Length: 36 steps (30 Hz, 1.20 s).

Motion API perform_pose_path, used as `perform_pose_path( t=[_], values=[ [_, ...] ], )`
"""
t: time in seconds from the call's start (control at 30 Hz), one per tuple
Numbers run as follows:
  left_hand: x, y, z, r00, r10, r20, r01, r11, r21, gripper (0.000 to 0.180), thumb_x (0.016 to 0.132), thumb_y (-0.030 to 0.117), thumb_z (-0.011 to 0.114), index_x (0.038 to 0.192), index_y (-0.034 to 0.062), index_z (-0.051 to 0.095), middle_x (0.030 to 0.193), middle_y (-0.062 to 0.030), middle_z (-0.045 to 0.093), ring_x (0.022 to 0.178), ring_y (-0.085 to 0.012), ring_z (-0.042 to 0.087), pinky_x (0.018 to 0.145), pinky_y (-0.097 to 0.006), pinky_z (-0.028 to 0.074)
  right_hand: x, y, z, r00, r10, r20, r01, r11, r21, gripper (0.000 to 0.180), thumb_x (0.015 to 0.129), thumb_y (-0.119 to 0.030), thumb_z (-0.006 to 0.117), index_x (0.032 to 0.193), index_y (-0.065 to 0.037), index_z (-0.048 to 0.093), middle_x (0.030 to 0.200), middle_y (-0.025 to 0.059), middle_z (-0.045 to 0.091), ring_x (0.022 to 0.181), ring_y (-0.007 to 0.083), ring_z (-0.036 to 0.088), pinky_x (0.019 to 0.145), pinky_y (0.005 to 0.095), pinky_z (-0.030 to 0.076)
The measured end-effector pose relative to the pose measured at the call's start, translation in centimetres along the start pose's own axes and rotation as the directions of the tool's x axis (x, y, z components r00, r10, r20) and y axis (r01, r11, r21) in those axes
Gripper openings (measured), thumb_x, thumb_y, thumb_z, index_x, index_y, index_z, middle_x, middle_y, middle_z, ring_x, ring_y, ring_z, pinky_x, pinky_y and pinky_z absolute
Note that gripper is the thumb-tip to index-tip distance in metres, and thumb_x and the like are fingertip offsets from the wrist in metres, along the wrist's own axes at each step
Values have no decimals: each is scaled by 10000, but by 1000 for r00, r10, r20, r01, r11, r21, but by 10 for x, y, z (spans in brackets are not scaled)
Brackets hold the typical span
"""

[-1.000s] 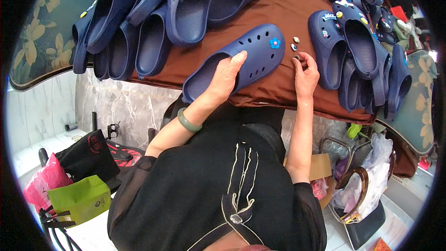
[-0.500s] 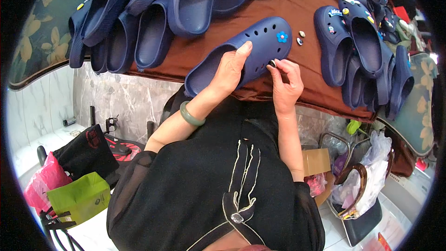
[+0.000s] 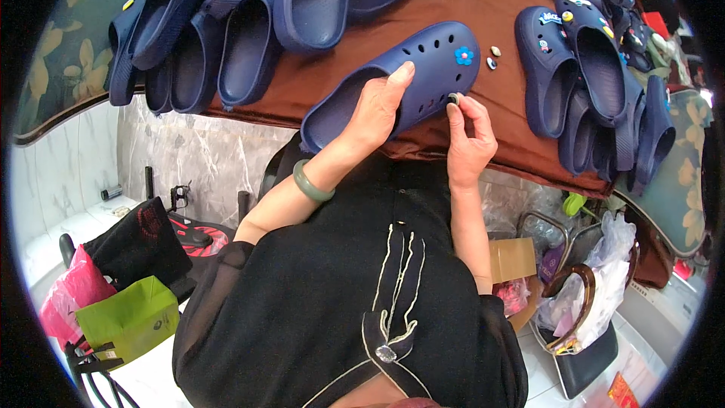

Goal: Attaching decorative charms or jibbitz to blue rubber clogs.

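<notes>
A navy blue clog [image 3: 430,69] with holes in its upper lies tilted in my left hand [image 3: 371,112]. My left thumb presses on top of the upper, and the other fingers are hidden behind its near side. A blue flower charm [image 3: 463,55] sits near the toe. Between the thumb and index finger of my right hand [image 3: 473,140] is a small dark shoe charm [image 3: 454,98], close against the near side of the clog's upper. Whether it touches a hole I cannot tell. Just beyond the toe, a pale charm [image 3: 495,51] and a dark-and-white charm [image 3: 492,64] lie loose.
Brown cloth [image 3: 483,0] covers the table. Several plain navy clogs [image 3: 249,53] are stacked at the left, and several decorated clogs [image 3: 547,68] at the right. Below stand a green bag [image 3: 132,321], a cardboard box [image 3: 513,259] and a chair with plastic bags [image 3: 600,276].
The clog and both hands have shifted slightly right. My right fingertips, still pinching the dark charm, have slid a little along the clog's side toward the toe.
</notes>
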State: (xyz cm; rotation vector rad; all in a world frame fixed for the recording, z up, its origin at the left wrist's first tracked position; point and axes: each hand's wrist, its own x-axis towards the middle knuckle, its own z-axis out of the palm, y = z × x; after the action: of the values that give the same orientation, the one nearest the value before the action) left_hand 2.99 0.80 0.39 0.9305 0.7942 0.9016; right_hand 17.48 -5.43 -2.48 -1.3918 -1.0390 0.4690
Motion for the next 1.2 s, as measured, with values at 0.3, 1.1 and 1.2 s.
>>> perform_pose_path(
  t=[0.3,1.1,1.2],
  values=[
    [0,1,1,997,71,34,-70,996,-50,562,992,452,399,1068,-51,638,972,-66,656,873,-97,588,782,-256,477,4,-6,1,949,-303,83,314,915,-253,212,734,28,744,932,-16,681,911,101,637,828,211,615,736,294,500],
    [-2,-1,-6,999,10,31,-19,954,301,541,1024,402,333,1053,-47,633,914,-43,643,824,-74,551,725,-253,463,9,-27,-10,748,-351,564,663,443,-604,392,736,-41,618,1127,-5,629,1045,90,566,1009,258,542,881,414,416],
    [-5,7,4,994,102,26,-104,987,123,539,1024,402,329,1066,-39,637,937,-47,649,850,-78,562,752,-255,466,10,-23,-10,807,-363,465,575,660,-483,390,720,-19,664,1109,-36,652,1019,75,579,1007,256,542,884,399,409]
  ],
)
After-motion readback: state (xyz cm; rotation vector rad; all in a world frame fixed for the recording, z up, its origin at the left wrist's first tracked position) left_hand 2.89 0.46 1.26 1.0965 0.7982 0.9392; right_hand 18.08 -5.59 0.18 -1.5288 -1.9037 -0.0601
